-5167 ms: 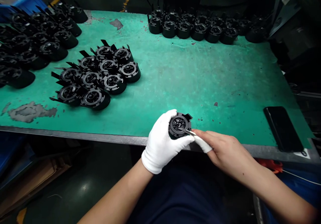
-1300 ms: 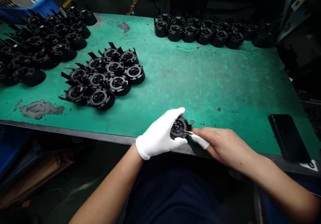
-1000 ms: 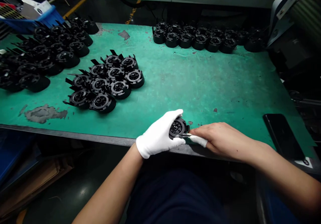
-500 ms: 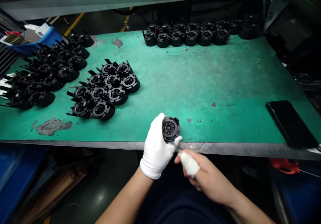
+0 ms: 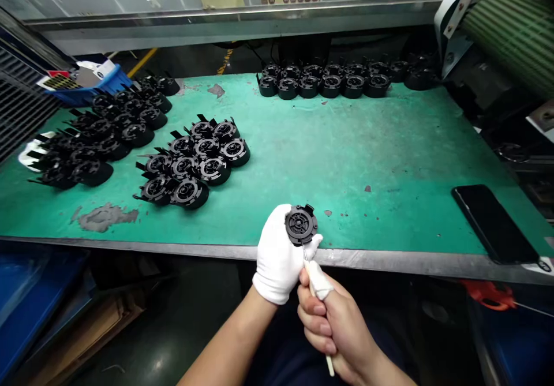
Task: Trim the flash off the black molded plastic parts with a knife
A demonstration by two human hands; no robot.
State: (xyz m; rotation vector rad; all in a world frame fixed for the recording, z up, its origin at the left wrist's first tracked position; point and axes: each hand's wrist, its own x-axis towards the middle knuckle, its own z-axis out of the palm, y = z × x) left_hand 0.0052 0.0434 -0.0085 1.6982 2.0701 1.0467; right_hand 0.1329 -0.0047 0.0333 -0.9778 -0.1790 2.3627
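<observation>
My left hand (image 5: 279, 259), in a white glove, is closed around a round black plastic part (image 5: 300, 224). The part's ribbed, ringed face is turned up, and one tab juts from its upper rim. In my bare right hand (image 5: 331, 322), with white wrapping on the thumb, is a slim tool (image 5: 330, 365) with a pale handle and a thin metal tip. That tip meets the lower rim of the part, beside my gloved thumb; whether it touches is too small to tell. Both hands are at the front edge of the green table (image 5: 303, 149).
Similar black parts (image 5: 190, 164) stand grouped at left centre, with more parts (image 5: 108, 126) behind them and a row (image 5: 331, 83) along the back. A phone (image 5: 496, 224) lies at right. A blue basket (image 5: 93, 89) sits back left; orange-handled scissors (image 5: 491, 295) are below right.
The view has tilted upward, showing more of the back wall. My right hand has turned, so the tool's handle now shows below my fingers. My left hand keeps its hold on the part.
</observation>
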